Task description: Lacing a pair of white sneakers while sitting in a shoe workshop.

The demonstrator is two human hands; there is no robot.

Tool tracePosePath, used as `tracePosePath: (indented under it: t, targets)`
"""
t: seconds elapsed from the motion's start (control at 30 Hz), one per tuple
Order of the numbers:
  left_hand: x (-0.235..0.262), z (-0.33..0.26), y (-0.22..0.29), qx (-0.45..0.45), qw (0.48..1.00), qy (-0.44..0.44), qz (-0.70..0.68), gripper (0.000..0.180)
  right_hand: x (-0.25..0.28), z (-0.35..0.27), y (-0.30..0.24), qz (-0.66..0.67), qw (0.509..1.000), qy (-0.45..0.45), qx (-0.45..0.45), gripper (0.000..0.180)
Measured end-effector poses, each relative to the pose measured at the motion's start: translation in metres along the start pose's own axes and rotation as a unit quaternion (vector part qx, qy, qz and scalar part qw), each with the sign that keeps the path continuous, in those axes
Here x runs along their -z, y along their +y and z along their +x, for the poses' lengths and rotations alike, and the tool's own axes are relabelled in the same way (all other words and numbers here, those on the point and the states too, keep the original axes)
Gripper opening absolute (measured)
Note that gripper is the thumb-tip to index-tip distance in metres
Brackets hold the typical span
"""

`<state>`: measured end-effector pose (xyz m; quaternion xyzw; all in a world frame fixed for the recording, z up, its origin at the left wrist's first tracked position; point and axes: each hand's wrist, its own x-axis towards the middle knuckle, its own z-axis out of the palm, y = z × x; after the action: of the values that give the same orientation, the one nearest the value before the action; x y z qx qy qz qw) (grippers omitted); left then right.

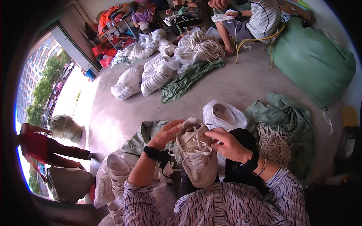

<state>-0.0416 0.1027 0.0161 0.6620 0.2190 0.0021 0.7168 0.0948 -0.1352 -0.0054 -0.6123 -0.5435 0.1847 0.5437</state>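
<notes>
A white lace-up sneaker (198, 162) rests upright in my lap, its toe toward me. Around the left side of its heel collar wraps my left hand (166, 134), closed on the shoe. At the collar's right side, my right hand (228, 145) has its fingertips pinched by the upper eyelets, where a white shoelace (196, 152) runs. Loose lace loops lie over the tongue and hang out to the left. Exactly what sits between the right fingertips is partly hidden.
Stacked white shoe pieces (117, 169) fill a bag at my left. Beyond the sneaker lies a plastic bag (225, 116) with a white shoe part. A bundle of laces (273, 145) sits on green sacking at right. Farther off are stuffed sacks (160, 73), seated people and one person walking at left.
</notes>
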Motion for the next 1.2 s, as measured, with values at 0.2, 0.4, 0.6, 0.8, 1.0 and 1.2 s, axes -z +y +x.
tracePosePath:
  t: [0.2, 0.4, 0.6, 0.8, 1.0, 1.2]
  targets:
    - [0.009, 0.004, -0.002, 0.045, 0.991, -0.075, -0.105, 0.037, -0.01, -0.004, 0.017, 0.139, 0.974, 0.038, -0.175, 0.037]
    - [0.051, 0.002, -0.053, -0.094, 0.976, -0.031, -0.192, 0.049, -0.004, -0.006, 0.009, 0.128, 0.978, -0.025, -0.161, 0.037]
    - [0.032, 0.001, 0.001, -0.139, 0.959, -0.119, 0.218, 0.034, 0.014, 0.016, -0.001, 0.227, 0.928, -0.033, -0.294, 0.049]
    - [-0.012, 0.023, 0.021, -0.021, 0.966, -0.181, 0.182, 0.06, 0.006, 0.054, -0.009, 0.174, 0.952, -0.045, -0.249, 0.044]
    - [-0.045, -0.022, -0.015, -0.116, 0.989, -0.02, 0.091, 0.055, 0.001, 0.039, 0.002, 0.454, 0.805, -0.098, -0.368, 0.043]
    - [-0.056, -0.086, 0.02, -0.115, 0.946, -0.063, -0.297, 0.052, 0.01, 0.063, -0.112, 0.035, 0.986, -0.091, -0.133, 0.06]
